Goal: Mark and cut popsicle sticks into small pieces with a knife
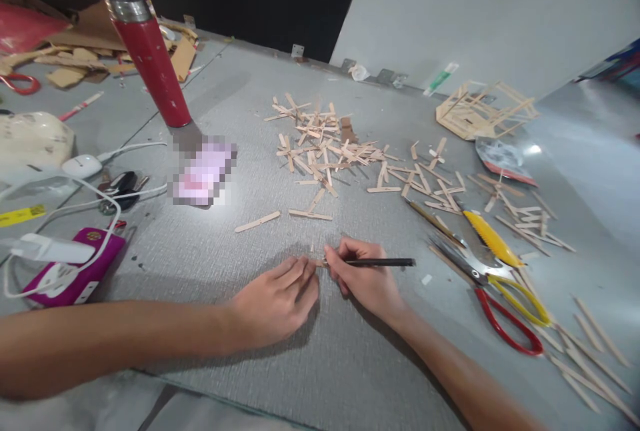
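Holding stick (319, 263) in left hand (280, 297), black tool (383, 262) in right hand (367, 277); flask (153, 61), contents hidden

The surface (210, 264) is grey with fine pale streaks, the pen (383, 262) black, the wooden sticks (345, 151) pale tan. At ten o'clock the bottle (153, 64) is red below a silver rim (131, 9); at four, the scissors (479, 275) pair red with yellow; at three, a tool handle (493, 237) is yellow.

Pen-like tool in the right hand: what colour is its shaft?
Black shaft, in the head view.
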Demonstrator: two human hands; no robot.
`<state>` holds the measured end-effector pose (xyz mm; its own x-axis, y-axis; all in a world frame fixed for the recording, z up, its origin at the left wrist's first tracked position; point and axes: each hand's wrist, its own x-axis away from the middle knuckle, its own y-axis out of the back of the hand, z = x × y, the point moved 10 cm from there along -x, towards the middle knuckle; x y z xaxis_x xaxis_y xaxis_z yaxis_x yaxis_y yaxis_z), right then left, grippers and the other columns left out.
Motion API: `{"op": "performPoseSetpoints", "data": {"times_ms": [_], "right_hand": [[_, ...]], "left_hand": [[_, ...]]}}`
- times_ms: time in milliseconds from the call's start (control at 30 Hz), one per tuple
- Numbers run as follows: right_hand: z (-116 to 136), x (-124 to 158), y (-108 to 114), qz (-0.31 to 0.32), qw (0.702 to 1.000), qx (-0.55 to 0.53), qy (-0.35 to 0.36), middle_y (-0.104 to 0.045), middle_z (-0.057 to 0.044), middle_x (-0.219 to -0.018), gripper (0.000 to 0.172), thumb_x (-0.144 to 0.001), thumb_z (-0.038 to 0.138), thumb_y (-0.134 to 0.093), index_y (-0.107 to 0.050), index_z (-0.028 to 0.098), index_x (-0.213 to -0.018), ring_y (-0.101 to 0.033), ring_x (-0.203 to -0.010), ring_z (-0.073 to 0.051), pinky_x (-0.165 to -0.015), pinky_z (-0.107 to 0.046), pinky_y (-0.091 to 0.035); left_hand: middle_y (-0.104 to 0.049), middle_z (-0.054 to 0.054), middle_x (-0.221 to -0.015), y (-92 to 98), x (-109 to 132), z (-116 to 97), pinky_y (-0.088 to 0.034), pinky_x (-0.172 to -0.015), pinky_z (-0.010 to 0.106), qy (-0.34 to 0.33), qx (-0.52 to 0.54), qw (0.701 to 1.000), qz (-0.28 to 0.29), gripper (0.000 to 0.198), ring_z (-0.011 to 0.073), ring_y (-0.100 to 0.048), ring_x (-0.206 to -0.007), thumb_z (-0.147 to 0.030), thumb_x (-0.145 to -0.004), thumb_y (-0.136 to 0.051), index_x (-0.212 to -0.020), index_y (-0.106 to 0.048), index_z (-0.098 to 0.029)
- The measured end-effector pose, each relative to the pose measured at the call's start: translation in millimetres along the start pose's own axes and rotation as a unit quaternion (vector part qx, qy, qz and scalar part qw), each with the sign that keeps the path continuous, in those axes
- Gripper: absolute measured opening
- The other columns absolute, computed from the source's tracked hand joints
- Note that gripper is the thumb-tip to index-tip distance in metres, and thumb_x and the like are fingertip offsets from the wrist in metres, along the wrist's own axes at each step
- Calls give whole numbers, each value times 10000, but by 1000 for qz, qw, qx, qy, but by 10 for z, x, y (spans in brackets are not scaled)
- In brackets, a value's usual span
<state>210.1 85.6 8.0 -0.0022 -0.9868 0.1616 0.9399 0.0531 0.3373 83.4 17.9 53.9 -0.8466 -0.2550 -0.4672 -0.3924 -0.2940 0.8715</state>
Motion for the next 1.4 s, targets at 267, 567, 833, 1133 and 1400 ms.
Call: {"op": "performPoseSetpoints", "data": {"times_ms": [267, 567, 833, 1133, 1400], "right_hand": [[68, 1, 22, -15, 998, 47, 30, -453, 56, -393, 464, -928, 422, -622, -421, 237, -554, -395, -347, -81, -404, -242, -325], [66, 6, 44, -17, 996, 81, 46, -433, 60, -413, 444, -937, 359, -571, -369, 247, -559, -390, -375, -88, -421, -250, -325], [144, 5, 74, -33, 994, 86, 52, -444, 55, -403, 426, -894, 310, -608, -385, 243, -538, -403, -380, -85, -416, -241, -328], [57, 20, 21, -14, 1000, -6, 25, -516, 44, -401, 432, -930, 423, -607, -436, 241, -577, -455, -321, -90, -395, -234, -389], [22, 10, -9, -6, 1000, -15, 6, -534, 41, -421, 458, -906, 474, -667, -453, 233, -580, -454, -324, -82, -386, -229, -378]], "left_hand": [[-729, 221, -1190, -6, 3, -13, -489, -1058, 390, -8, -17, 1000, 5, 328, 279, -685, -1126, -191, -936, -503, -1141, -680, -7], [-727, 218, -1200, 17, -4, 1, -494, -1042, 387, -7, -15, 1000, 8, 323, 284, -687, -1119, -188, -927, -519, -1142, -676, -6], [-697, 262, -1236, -42, 19, 3, -462, -1084, 399, -2, 22, 1000, 18, 375, 292, -668, -1161, -209, -926, -552, -1203, -640, 27], [-723, 212, -1220, -17, 5, -11, -471, -1081, 390, -11, -23, 1000, 14, 310, 273, -678, -1151, -164, -933, -506, -1155, -669, -20], [-718, 236, -1213, -3, 1, -13, -466, -1082, 396, -11, -9, 1000, 19, 318, 287, -683, -1150, -183, -935, -543, -1161, -663, 5]]}}
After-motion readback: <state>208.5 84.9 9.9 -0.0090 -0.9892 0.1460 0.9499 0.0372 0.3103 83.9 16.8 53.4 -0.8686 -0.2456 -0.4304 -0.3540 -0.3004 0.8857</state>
